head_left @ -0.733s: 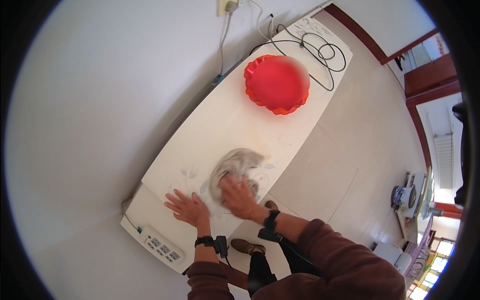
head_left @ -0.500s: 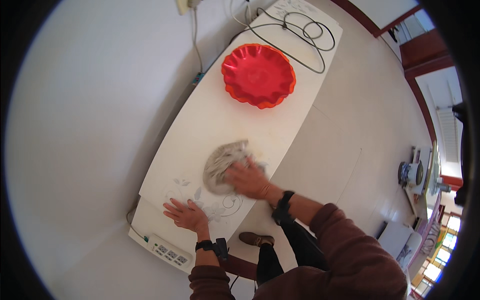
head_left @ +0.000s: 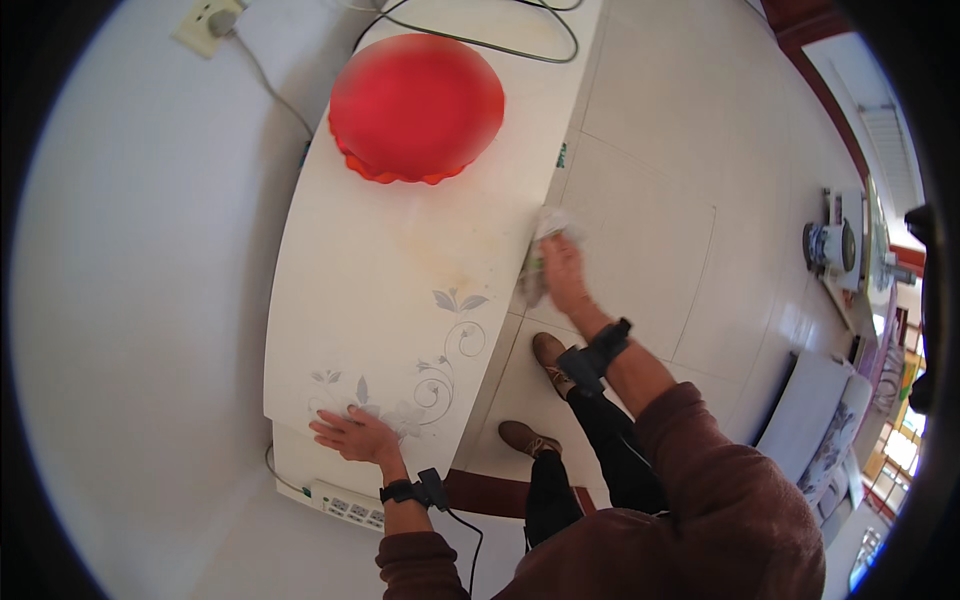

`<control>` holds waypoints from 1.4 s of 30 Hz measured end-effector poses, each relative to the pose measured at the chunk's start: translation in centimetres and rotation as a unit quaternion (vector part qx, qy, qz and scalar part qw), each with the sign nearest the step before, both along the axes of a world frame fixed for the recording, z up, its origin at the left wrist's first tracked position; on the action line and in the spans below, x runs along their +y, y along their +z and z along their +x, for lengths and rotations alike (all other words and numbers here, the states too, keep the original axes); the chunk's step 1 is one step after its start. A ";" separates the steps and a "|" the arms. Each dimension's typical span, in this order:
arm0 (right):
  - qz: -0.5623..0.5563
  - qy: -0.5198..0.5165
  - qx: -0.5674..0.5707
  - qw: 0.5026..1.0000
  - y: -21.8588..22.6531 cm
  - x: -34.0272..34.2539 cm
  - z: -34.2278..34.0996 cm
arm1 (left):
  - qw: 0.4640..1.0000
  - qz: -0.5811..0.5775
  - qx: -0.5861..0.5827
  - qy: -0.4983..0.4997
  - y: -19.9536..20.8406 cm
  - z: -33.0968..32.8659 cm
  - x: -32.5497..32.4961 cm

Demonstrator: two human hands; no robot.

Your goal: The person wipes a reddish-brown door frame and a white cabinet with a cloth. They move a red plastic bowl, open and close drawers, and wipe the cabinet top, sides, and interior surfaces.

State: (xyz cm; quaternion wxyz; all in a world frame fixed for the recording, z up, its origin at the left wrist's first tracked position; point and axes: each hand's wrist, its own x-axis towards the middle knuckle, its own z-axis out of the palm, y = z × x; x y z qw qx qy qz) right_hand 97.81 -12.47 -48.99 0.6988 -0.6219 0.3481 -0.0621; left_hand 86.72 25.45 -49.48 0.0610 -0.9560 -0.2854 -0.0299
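Kinda crumpled greyish-white cloth [head_left: 552, 222] is held in the right hand [head_left: 566, 275]; white flower-patterned tabletop [head_left: 345, 255] is touched by the wide-spread left hand [head_left: 358, 437].

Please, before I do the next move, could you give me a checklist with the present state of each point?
1. Left hand supported: ok, spread open on the white table.
2. Cloth in right hand: ok, held at the table's right edge, mostly off the top.
3. Table top without marks: not ok, a yellowish smear shows.
4. Red bowl apart from both hands: ok, it stands farther up the table.
5. Bowl's inside: cannot tell, blurred.
6. Dark cable apart from both hands: ok, beyond the bowl.
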 end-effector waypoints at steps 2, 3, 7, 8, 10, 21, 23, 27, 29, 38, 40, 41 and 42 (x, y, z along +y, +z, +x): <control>-0.082 0.026 -0.004 0.996 -1.0 3.2 -1.7 | 1.000 -0.004 0.012 0.015 -0.2 0.1 0.2; -0.144 0.047 0.018 0.988 -1.2 4.6 -3.3 | 1.000 -0.006 0.021 0.022 -0.3 0.2 0.4; 0.031 0.140 0.078 0.987 -0.8 10.9 -12.1 | 0.997 -0.008 0.061 0.041 0.4 0.9 0.3; 0.062 0.186 0.131 0.972 -0.3 13.0 -14.0 | 0.995 -0.011 0.080 0.059 0.9 1.5 0.2; 0.131 0.182 0.144 0.964 -0.4 15.1 -16.2 | 0.982 -0.028 0.144 0.121 1.9 2.9 -0.4; 0.106 0.138 0.035 0.984 1.4 15.9 -18.4 | 0.974 0.011 0.063 -0.218 -1.0 14.4 -12.3; 0.101 0.138 0.051 0.984 2.2 16.3 -18.1 | 0.975 0.015 0.055 -0.216 -0.5 14.3 -12.5; 0.207 0.087 0.127 0.966 3.1 14.8 -15.3 | 0.973 0.005 0.048 -0.226 -0.2 14.3 -12.2; 0.166 0.046 0.106 0.979 3.0 12.6 -12.7 | 0.973 -0.003 0.045 -0.227 -0.2 14.2 -12.1; 0.205 -0.015 0.020 0.978 -1.7 0.8 0.0 | 0.973 -0.058 0.040 -0.220 0.5 14.1 -12.7; 0.242 -0.048 -0.026 0.969 -2.5 -1.7 0.9 | 0.974 -0.063 0.042 -0.215 0.6 14.1 -12.8; 0.262 -0.064 -0.056 0.961 -2.9 -2.5 1.8 | 0.974 -0.064 0.044 -0.212 0.7 14.2 -12.9; 0.278 -0.076 -0.082 0.954 -3.5 -3.2 2.6 | 0.974 -0.068 0.037 -0.215 0.7 14.2 -13.0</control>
